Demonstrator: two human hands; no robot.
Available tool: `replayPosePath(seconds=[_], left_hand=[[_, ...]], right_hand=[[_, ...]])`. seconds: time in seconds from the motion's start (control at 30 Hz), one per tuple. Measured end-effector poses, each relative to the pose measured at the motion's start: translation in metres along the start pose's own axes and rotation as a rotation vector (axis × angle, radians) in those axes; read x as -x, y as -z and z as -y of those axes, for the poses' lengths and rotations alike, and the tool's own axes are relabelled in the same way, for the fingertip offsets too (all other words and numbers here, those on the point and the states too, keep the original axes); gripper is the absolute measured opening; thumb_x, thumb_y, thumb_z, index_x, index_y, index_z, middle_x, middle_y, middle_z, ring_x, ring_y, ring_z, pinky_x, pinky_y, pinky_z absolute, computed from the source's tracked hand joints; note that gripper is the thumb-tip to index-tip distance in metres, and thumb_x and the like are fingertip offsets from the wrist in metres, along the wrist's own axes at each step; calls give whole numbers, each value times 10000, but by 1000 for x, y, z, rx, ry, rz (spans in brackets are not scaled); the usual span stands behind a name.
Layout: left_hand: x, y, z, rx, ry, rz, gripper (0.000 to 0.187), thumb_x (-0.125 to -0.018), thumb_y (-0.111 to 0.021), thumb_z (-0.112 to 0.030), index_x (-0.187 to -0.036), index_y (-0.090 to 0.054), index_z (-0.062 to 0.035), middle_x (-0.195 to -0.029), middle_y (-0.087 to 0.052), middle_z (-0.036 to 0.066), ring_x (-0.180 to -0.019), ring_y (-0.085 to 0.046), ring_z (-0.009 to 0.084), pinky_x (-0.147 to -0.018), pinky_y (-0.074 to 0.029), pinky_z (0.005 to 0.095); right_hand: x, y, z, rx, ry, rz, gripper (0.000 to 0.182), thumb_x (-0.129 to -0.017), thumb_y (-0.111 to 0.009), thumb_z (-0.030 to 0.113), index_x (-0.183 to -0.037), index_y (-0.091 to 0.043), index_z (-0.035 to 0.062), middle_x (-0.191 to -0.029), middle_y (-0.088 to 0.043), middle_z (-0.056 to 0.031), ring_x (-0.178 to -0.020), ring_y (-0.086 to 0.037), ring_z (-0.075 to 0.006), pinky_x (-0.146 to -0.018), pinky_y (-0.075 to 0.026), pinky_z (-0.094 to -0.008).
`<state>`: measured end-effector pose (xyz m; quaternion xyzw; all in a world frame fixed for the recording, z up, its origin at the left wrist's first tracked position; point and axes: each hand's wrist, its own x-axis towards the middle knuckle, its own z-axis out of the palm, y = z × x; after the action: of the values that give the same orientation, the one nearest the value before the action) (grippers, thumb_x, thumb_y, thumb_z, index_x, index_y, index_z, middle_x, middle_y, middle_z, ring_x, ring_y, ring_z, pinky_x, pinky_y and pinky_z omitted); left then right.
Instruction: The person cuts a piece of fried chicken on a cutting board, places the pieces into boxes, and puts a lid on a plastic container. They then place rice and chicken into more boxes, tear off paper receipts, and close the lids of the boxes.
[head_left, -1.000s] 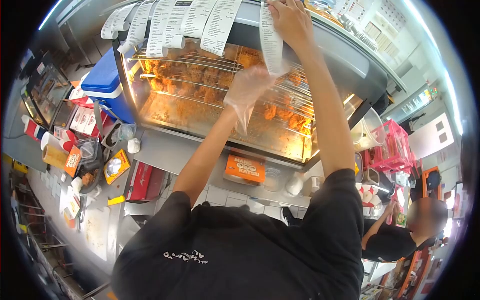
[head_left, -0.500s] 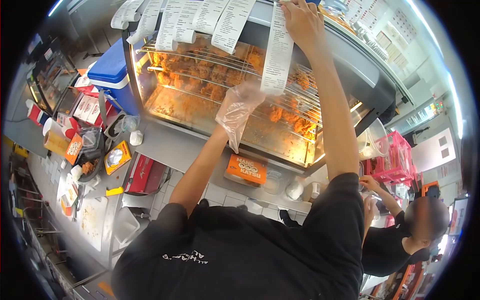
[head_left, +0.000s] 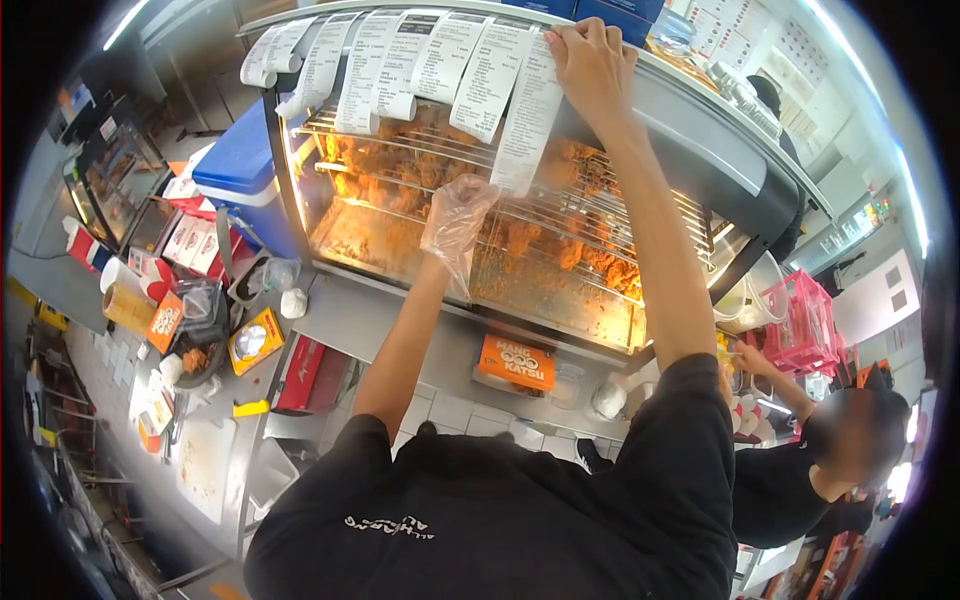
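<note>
A long printed receipt point(head_left: 527, 120) hangs down the front of a lit glass food warmer point(head_left: 400, 245). My right hand point(head_left: 592, 70) pinches the receipt's top end at the warmer's upper edge. At its lower left corner, my left hand point(head_left: 462, 212), in a clear plastic glove, has its fingers curled together and touching the paper; the exact grip is partly hidden by the glove. Several more receipts point(head_left: 415, 50) dangle in a row to the left. Behind the glass, fried chicken pieces point(head_left: 520, 237) sit on wire racks.
Below the warmer, an orange box point(head_left: 515, 362) stands on the steel counter point(head_left: 345, 315). To the left are a blue cooler point(head_left: 235, 165), a yellow box point(head_left: 256, 342) and a cutting board point(head_left: 208, 468). A co-worker point(head_left: 790, 480) stands at right near a pink crate point(head_left: 800, 310).
The view has shifted, so the warmer appears lower. The receipt now hangs beside the others at a slant, with both my hands still at its ends. The co-worker's arm has moved.
</note>
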<state>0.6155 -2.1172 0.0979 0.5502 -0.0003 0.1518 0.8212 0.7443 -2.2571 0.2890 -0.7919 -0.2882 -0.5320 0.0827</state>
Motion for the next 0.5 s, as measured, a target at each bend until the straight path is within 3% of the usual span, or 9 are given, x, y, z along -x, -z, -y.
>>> replayPosePath(seconds=[0.2, 0.27, 0.5], left_hand=[[-11, -5, 9, -15, -154, -125, 156, -837, -769, -60, -920, -644, -20, -706, -556, -46, -618, -468, 25, -537, -355, 190], [-5, -10, 8, 220, -301, -155, 198, -837, -774, -59, -973, -633, -28, -703, -534, -52, -637, -469, 27, -563, -359, 184], [56, 13, 15, 163, -176, -212, 157, -872, -740, -77, -981, -628, -61, -749, -533, -48, -655, -461, 40, -615, -390, 197]], right_hand=[[4, -10, -4, -13, 15, -55, 325, -976, -531, 389, -1086, -656, 110, -1061, -625, -54, -1020, -566, -267, -844, -401, -485], [5, -8, -3, -3, 12, -46, 322, -975, -534, 393, -1086, -643, 111, -1058, -624, -54, -1014, -567, -267, -846, -405, -479], [5, 2, -4, -188, -70, -96, 283, -963, -572, 355, -1045, -647, 95, -1044, -632, -67, -1027, -583, -260, -871, -416, -452]])
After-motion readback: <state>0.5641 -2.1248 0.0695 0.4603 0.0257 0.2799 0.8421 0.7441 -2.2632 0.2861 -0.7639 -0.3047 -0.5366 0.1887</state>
